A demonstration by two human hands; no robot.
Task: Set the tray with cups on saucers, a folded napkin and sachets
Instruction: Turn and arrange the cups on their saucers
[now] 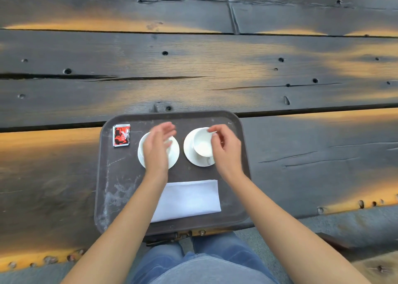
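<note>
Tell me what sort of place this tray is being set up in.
Probably a café or guesthouse serving spot, maybe outdoors, though that's a guess. The table is rough weathered planks with bolt holes, and a brown service tray holds white cups on saucers, a folded napkin and sachets.

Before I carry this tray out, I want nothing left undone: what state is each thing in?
Tray: flat on the wooden table.
Sachets: lying in the tray's far left corner.
Left saucer: on the tray, largely hidden.
Left hand: fingers straight, over the left saucer.
Right cup: upright, empty, on the right saucer.
Right hand: pinches the right cup's rim.
Napkin: folded, flat on the tray's near side.
</note>
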